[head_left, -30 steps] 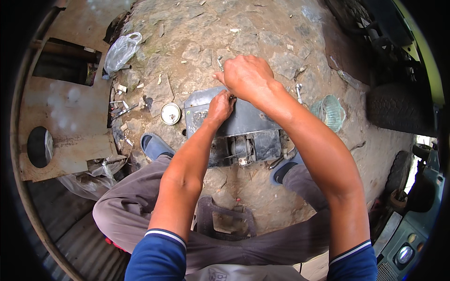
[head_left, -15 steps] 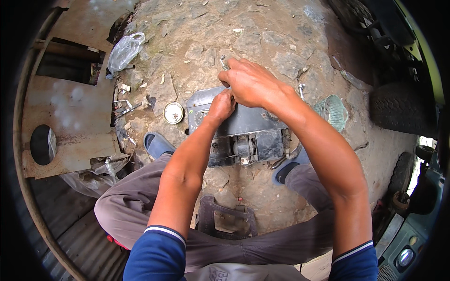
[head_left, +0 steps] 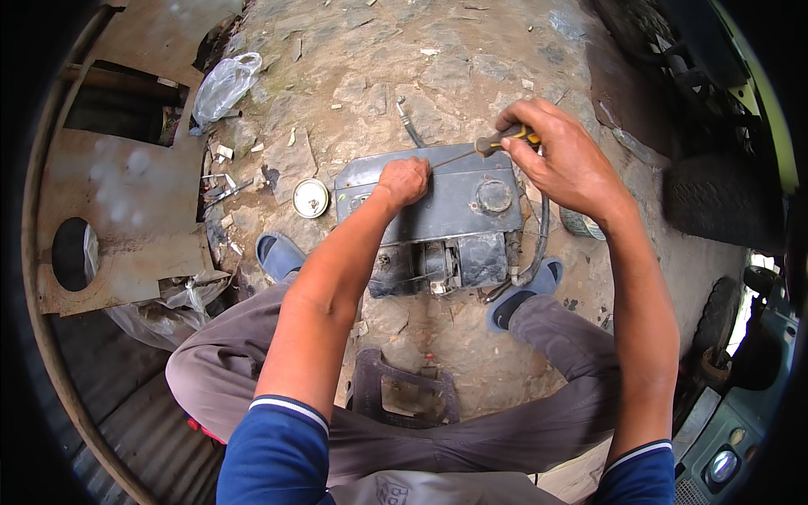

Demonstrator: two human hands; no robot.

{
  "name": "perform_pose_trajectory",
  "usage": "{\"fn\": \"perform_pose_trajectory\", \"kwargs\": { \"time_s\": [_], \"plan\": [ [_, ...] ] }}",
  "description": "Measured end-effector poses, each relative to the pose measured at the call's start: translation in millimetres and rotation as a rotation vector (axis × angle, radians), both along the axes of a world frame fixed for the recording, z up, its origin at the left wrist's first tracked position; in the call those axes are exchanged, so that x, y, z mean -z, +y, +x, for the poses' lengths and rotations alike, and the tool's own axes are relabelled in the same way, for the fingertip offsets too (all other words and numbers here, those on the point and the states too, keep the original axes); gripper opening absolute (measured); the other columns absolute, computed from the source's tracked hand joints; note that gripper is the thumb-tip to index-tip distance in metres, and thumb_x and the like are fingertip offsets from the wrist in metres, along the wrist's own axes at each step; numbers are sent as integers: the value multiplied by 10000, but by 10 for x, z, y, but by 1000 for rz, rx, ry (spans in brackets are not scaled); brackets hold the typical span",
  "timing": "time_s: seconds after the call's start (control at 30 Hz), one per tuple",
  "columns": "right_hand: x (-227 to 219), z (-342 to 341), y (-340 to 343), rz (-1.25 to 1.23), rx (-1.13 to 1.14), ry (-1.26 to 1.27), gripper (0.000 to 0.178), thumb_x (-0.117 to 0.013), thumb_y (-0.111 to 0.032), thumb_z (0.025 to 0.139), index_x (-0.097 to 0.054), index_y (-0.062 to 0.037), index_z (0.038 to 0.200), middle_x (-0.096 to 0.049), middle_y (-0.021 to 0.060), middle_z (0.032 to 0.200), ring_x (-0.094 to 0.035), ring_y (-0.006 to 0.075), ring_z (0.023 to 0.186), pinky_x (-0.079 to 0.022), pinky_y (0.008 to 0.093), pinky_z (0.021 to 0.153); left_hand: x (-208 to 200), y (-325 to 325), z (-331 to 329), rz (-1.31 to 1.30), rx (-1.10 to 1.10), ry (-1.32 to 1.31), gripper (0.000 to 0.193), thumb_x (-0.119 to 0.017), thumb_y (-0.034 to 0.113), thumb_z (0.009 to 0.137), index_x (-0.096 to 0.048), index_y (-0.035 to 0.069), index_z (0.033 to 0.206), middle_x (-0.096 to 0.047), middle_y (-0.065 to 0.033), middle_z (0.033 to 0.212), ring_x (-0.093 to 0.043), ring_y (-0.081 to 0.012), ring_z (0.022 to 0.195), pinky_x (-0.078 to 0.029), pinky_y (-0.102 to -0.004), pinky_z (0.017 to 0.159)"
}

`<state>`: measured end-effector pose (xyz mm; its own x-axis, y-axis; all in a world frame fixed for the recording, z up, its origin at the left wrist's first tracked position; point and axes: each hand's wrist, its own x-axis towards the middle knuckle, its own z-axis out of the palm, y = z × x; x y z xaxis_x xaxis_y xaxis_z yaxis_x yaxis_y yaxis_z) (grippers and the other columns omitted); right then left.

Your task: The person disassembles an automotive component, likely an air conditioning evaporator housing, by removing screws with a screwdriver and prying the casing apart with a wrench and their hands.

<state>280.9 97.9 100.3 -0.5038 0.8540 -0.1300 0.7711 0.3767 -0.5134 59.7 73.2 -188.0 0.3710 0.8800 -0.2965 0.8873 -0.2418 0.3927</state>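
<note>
A dark grey metal tank unit lies on the ground between my feet, with a round cap on its right part. My left hand is closed at the top of the tank; whatever its fingertips pinch is hidden. Right of it, my right hand grips a screwdriver by its yellow and black handle. The thin shaft points left and slightly down, its tip at the fingers of my left hand. Beyond the tank's far edge sticks out a hose end with a metal fitting.
A black hose curves along the tank's right side. Left of the tank stands a small round tin. A greenish basket is partly behind my right forearm. Rusty sheet metal lies left; a tyre stands right.
My right hand has moved right, away from above my left hand, and the screwdriver now shows in it. The tank's cap and the far hose have come into view.
</note>
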Motion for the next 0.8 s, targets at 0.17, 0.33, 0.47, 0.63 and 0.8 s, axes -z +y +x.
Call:
{"fn": "perform_pose_trajectory", "kwargs": {
  "time_s": [0.17, 0.33, 0.47, 0.63, 0.8],
  "plan": [
    [104, 444, -27, 34, 136, -74, 235, -617, -176, 925, -642, -16, 1095, -639, 217, 983, -624, 405, 991, -480, 474, 880, -113, 28, 74, -86, -110, 69, 404, -443, 357, 1031, -638, 4, 1009, -718, -236, 904, -696, -422, 860, -543, -511, 781],
    [309, 656, 34, 50, 200, -80, 270, -602, -194, 922, -641, 6, 1099, -645, 243, 1002, -621, 420, 1008, -482, 476, 902, -67, 16, 55, -14, -20, 50, 309, -438, 279, 1003, -576, 6, 1043, -722, -232, 875, -704, -409, 856, -552, -503, 782],
    [394, 654, 111, 53, 210, -75, 290, -579, -197, 923, -639, 28, 1097, -649, 263, 1024, -622, 432, 1025, -486, 477, 924, 17, 77, -9, -26, 62, 78, 296, -426, 238, 980, -619, 14, 996, -727, -230, 876, -711, -404, 847, -563, -490, 781],
    [451, 643, 191, 55, 223, -143, 297, -590, -212, 936, -638, 22, 1112, -650, 251, 1033, -623, 426, 1024, -485, 480, 909, 4, 38, 83, -50, -111, 62, 362, -464, 294, 993, -671, -1, 953, -714, -258, 898, -692, -430, 838, -550, -510, 776],
    [527, 677, 249, 52, 204, -186, 306, -612, -228, 936, -645, 18, 1115, -655, 254, 1022, -625, 426, 1027, -482, 481, 905, -74, 4, 158, -32, -186, 66, 377, -481, 326, 1000, -638, -14, 1042, -709, -258, 902, -680, -440, 854, -540, -522, 778]
  ]
}}
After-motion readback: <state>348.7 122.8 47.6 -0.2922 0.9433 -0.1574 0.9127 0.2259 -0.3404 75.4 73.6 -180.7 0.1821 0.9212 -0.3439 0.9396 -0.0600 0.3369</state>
